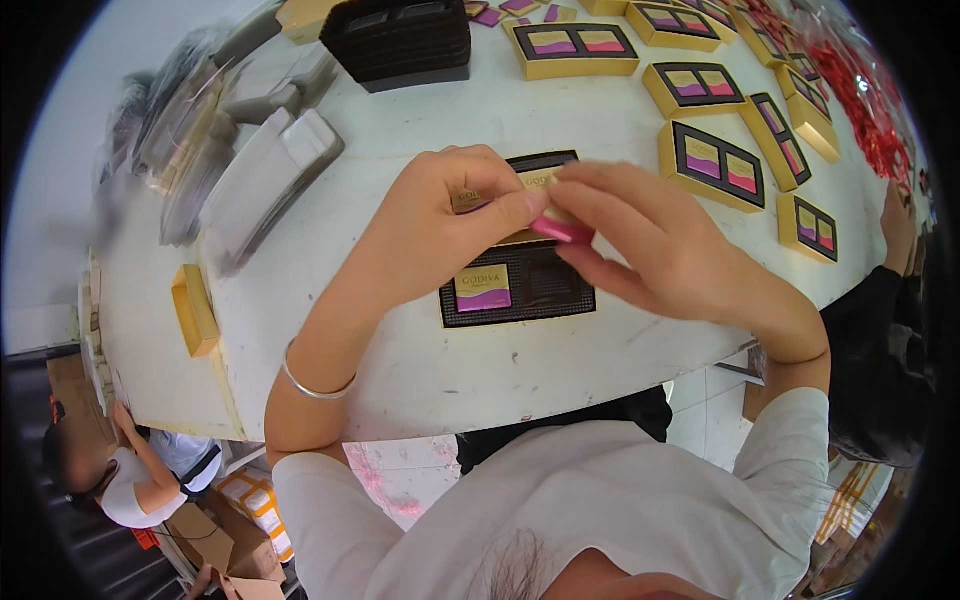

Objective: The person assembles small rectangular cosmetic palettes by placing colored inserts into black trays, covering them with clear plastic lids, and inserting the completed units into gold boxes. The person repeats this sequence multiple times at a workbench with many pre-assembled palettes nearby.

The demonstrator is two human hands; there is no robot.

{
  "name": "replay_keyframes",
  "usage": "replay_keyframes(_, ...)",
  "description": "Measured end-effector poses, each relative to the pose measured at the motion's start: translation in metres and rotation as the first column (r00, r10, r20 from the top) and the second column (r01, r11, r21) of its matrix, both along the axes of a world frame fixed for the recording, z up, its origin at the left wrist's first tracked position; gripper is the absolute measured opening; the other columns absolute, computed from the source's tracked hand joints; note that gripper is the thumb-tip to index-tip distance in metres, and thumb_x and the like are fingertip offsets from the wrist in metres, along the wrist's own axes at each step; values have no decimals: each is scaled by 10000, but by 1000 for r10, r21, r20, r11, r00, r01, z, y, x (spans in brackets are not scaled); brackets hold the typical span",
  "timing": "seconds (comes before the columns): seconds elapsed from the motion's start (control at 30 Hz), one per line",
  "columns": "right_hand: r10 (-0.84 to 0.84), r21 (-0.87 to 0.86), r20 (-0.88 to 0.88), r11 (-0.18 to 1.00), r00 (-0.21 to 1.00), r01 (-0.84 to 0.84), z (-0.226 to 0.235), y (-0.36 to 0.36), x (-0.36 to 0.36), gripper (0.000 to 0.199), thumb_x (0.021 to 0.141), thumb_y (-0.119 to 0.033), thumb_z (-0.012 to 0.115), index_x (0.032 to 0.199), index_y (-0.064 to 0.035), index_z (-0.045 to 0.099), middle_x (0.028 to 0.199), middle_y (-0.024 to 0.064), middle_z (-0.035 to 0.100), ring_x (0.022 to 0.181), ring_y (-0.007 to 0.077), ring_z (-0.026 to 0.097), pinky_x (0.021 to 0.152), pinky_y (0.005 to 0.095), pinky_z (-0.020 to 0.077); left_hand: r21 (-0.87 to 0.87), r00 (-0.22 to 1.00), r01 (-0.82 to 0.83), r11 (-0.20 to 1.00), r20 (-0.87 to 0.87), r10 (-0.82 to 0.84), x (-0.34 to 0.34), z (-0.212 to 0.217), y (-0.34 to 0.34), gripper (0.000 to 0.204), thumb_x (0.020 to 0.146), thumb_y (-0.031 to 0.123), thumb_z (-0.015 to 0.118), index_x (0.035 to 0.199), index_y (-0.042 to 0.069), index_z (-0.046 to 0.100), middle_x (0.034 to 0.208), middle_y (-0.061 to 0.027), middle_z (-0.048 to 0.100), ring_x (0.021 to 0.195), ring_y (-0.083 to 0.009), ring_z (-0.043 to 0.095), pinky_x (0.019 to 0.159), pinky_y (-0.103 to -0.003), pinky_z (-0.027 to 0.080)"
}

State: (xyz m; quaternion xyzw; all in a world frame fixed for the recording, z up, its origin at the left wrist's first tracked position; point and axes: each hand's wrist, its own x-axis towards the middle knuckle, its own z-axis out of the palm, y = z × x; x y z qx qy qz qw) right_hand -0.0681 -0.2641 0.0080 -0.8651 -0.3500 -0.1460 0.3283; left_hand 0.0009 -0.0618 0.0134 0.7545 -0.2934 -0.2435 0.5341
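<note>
Both hands meet over two black trays. My right hand [660, 235] pinches a pink-and-gold square packet [563, 230], its fingers bent over it. My left hand [445, 220] is closed, with its thumb against the packet's left edge; its other fingertips are hidden. In the near black tray [515, 318], a purple-and-gold square packet [483, 288] lies in the left compartment, and the right compartment [552, 284] is bare. Gold-topped square packets [540, 178] show in the far tray [545, 158], partly covered by my hands.
Gold boxes [712, 165] with purple and pink packets stand at the far right. Black trays [400, 50] are stacked at the back. Pale stacked sheets or trays [270, 180] and a gold box part [195, 310] lie left. Red wrapping [870, 110] and another person's hand [898, 215] are right.
</note>
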Motion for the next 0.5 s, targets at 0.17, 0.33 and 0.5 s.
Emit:
replay_keyframes(0.17,158,-290,-60,942,986,-169,-14,1,-16,309,659,-10,711,944,20,599,1045,141,572,896,287,565,745,371,484,239,898,188,953,351,-265,13,13,25,570,836,286,643,1329,78,445,1373,-147,407,1298,-283,356,1069,-386,267)
replay_keyframes(0.33,223,-106,-60,968,973,-228,-24,2,-1,215,675,-28,660,887,-8,629,959,105,554,857,275,537,768,370,455,475,781,151,867,480,-400,-3,5,25,867,734,464,704,1417,93,321,1485,-193,226,1382,-399,153,1088,-504,191)
replay_keyframes(0.5,233,-109,19,967,972,-230,-47,-3,-3,235,676,-44,654,908,-12,629,918,100,535,862,272,533,779,373,443,462,720,30,886,605,-340,-25,-34,31,913,718,550,679,1413,82,316,1482,-215,205,1380,-410,143,1068,-590,160)
